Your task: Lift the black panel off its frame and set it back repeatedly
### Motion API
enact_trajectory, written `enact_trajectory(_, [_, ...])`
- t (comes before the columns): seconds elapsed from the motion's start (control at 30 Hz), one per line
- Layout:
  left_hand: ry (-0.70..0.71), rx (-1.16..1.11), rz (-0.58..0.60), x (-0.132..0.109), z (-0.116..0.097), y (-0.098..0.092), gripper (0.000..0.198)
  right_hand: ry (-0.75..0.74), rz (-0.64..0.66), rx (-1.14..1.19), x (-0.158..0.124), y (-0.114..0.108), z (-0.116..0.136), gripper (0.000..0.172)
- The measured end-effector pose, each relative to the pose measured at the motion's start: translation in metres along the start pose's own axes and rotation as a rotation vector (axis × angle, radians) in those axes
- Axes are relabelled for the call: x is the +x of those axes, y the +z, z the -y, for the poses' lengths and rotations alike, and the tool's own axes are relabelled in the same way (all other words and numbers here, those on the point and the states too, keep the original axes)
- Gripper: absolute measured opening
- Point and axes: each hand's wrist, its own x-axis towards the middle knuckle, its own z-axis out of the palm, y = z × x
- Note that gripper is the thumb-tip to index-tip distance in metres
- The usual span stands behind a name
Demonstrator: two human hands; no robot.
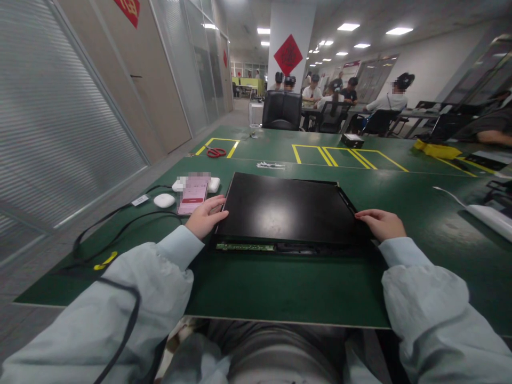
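- Two hands, head view: the left hand (208, 216) and right hand (383, 224) close thumb and fingers on opposite edges of the dark panel (286, 208), mid-frame.
- Hazard: uneven finger pressure could flex the panel; a slipped edge could strike the circuit board (245, 247) below.
- Surface: green table (288, 298); phone (193, 194) left of centre, scissors (216, 153) above it.
- Room: seated people (394, 101), upper right.

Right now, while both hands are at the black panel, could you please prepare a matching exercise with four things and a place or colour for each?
1. Black panel
2. Scissors
3. Phone
4. Circuit board

A. Green strip along the panel's near edge
B. Red handles
C. Between the left hand and the right hand
D. Pinkish screen

Pairs: 1-C; 2-B; 3-D; 4-A
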Motion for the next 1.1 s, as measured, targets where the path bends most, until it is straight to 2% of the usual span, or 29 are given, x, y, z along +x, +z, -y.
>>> enact_trajectory(0.17, [-0.025,0.162,0.008,0.003,0.012,-0.003,0.062,-0.011,0.013,0.021,0.009,0.001,-0.012,0.023])
enact_trajectory(0.37, [-0.044,0.165,0.032,0.005,0.018,-0.002,0.059,-0.066,-0.055,0.065,-0.003,0.006,-0.014,0.025])
enact_trajectory(0.53, [-0.041,0.219,0.048,0.006,0.019,-0.002,0.057,-0.105,-0.098,0.093,-0.008,0.01,-0.013,0.024])
enact_trajectory(0.73, [-0.037,0.251,0.063,0.007,0.02,-0.003,0.06,-0.043,-0.036,0.06,0.002,0.005,-0.012,0.019])
enact_trajectory(0.97, [-0.01,0.282,0.069,0.005,0.017,-0.002,0.058,-0.12,-0.112,0.024,-0.021,0.008,-0.001,0.023])
enact_trajectory(1.1, [-0.006,0.363,0.075,0.004,0.014,-0.002,0.057,-0.117,-0.107,0.017,-0.021,0.005,0.002,0.022])
